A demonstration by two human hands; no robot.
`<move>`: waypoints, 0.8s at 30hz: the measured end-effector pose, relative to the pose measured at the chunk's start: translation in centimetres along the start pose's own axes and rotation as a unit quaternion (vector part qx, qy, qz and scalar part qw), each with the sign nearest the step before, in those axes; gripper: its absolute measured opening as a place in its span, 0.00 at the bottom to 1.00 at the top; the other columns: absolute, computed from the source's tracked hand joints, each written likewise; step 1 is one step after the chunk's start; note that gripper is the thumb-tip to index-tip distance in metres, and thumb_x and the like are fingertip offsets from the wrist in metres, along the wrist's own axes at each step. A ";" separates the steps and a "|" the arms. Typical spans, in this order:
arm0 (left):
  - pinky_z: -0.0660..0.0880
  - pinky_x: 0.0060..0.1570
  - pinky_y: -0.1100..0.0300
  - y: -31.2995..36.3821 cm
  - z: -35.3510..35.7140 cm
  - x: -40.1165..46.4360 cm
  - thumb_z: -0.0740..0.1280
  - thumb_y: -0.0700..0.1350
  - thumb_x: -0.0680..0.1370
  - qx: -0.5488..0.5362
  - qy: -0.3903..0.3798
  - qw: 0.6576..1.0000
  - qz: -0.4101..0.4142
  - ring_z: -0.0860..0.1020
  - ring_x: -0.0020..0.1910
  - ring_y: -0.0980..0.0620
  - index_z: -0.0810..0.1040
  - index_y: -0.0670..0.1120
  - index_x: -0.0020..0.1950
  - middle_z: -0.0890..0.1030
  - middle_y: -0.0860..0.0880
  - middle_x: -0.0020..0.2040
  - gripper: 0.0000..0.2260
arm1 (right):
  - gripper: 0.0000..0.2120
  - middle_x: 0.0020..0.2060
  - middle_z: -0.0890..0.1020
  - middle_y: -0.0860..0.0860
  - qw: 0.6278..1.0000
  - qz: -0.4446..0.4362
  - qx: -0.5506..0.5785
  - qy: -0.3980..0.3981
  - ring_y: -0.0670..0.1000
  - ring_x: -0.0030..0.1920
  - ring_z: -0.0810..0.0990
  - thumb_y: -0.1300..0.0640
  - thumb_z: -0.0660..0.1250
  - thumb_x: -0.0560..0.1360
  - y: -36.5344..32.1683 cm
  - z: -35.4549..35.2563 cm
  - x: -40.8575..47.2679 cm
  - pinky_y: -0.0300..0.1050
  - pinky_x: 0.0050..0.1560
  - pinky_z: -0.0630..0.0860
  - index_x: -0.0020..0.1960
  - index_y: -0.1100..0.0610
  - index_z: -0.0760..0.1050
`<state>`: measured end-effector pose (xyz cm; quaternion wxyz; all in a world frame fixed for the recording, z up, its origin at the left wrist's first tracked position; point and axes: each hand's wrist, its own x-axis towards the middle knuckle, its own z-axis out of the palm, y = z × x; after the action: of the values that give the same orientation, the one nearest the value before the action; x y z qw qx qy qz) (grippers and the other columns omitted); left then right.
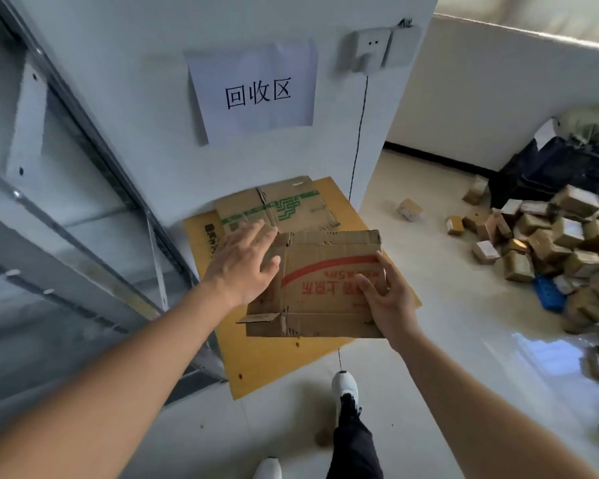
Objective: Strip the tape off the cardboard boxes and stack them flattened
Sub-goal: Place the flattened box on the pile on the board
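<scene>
Flattened brown cardboard box with red print [322, 288] held above yellow flattened cardboard sheet [274, 347] on floor. Right hand [389, 302] grips its right edge; left hand [242, 267] spread flat against its left side.

Flattened box [322, 288] between both hands' fingers [369, 285], stacked cardboard [274, 205] on the floor [446, 340] beyond, small boxes [547, 243] far right.

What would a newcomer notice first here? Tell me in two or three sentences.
First, the flattened box with red print at the centre, the right hand gripping its right edge and the left hand flat at its left. Under it a yellow board carries another flattened box with green print. Small parcels litter the floor at right.
</scene>
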<state>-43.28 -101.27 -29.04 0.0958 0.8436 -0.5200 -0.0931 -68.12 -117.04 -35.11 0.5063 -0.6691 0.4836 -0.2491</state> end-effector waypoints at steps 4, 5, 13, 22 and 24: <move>0.53 0.81 0.47 -0.5 1.7 4.1 0.54 0.61 0.84 0.006 0.003 0.997 -0.075 0.54 0.83 0.44 0.56 0.53 0.84 0.55 0.47 0.84 0.29 | 0.29 0.56 0.80 0.30 0.997 -0.008 0.002 -0.071 0.34 0.56 0.80 0.39 0.74 0.75 -0.3 0.9 7.6 0.30 0.49 0.77 0.73 0.31 0.67; 0.53 0.81 0.47 -0.4 2.1 5.0 0.54 0.61 0.84 0.006 0.000 0.995 -0.096 0.54 0.83 0.44 0.56 0.53 0.84 0.55 0.48 0.84 0.29 | 0.29 0.58 0.80 0.32 0.996 -0.007 0.004 -0.091 0.35 0.56 0.80 0.40 0.74 0.75 -0.4 1.1 9.5 0.32 0.50 0.79 0.73 0.31 0.67; 0.52 0.81 0.47 -0.7 5.5 11.3 0.55 0.60 0.84 -0.035 -0.020 0.977 -0.211 0.52 0.83 0.45 0.54 0.54 0.84 0.53 0.49 0.85 0.29 | 0.33 0.58 0.79 0.34 0.982 -0.010 -0.034 -0.188 0.39 0.55 0.79 0.33 0.75 0.71 -1.4 4.8 21.1 0.41 0.44 0.80 0.72 0.29 0.66; 0.47 0.79 0.49 -5.3 10.3 19.7 0.55 0.59 0.83 -0.038 -0.025 0.974 -0.224 0.54 0.83 0.44 0.56 0.53 0.84 0.55 0.48 0.84 0.30 | 0.41 0.58 0.80 0.34 0.971 -0.020 -0.073 -0.225 0.32 0.55 0.79 0.34 0.81 0.64 -0.3 13.3 30.5 0.34 0.50 0.78 0.73 0.31 0.66; 0.50 0.79 0.47 -6.9 11.5 21.0 0.55 0.59 0.82 -0.038 -0.032 0.973 -0.227 0.55 0.83 0.44 0.56 0.53 0.84 0.55 0.48 0.84 0.30 | 0.42 0.59 0.80 0.34 0.971 -0.022 -0.086 -0.224 0.32 0.56 0.78 0.34 0.81 0.64 0.5 14.8 32.0 0.33 0.50 0.77 0.73 0.31 0.66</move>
<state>-31.05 -117.80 -43.11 0.0871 0.9319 -0.3142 -0.1588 -43.02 -139.40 -45.96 0.5365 -0.7595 0.3626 -0.0621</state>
